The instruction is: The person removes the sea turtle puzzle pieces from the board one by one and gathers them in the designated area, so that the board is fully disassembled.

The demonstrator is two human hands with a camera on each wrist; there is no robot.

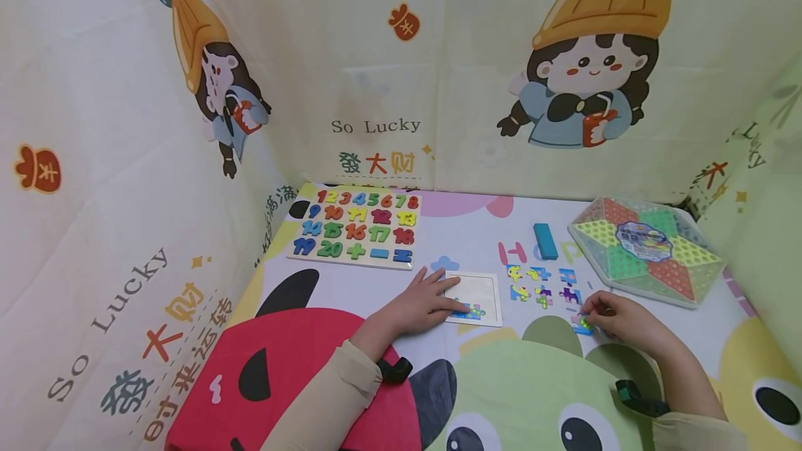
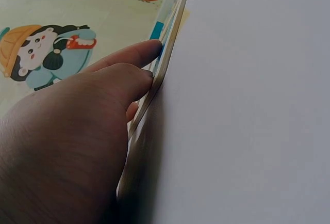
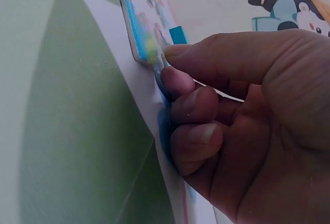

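Observation:
A white-rimmed puzzle tray [image 1: 499, 300] lies on the table, with joined jigsaw pieces [image 1: 477, 312] at its lower edge. Fingers spread, my left hand [image 1: 421, 305] rests over the tray's left side; in the left wrist view its fingertips touch the tray edge [image 2: 169, 53]. To the right, my right hand [image 1: 617, 317] pinches the corner of a blue and yellow jigsaw piece [image 1: 583, 326] between thumb and forefinger. Close up, that piece [image 3: 136, 30] sticks out beyond the fingertips, partly blurred. Several loose jigsaw pieces [image 1: 544, 296] lie in rows between the tray and my right hand.
A number board [image 1: 351, 264] with coloured numerals stands behind, to the left. At the back right lies a clear lidded box [image 1: 648, 249] with a patterned top. A blue bar [image 1: 546, 241] sits above the loose pieces. Printed cloth walls [image 1: 438, 89] enclose the table.

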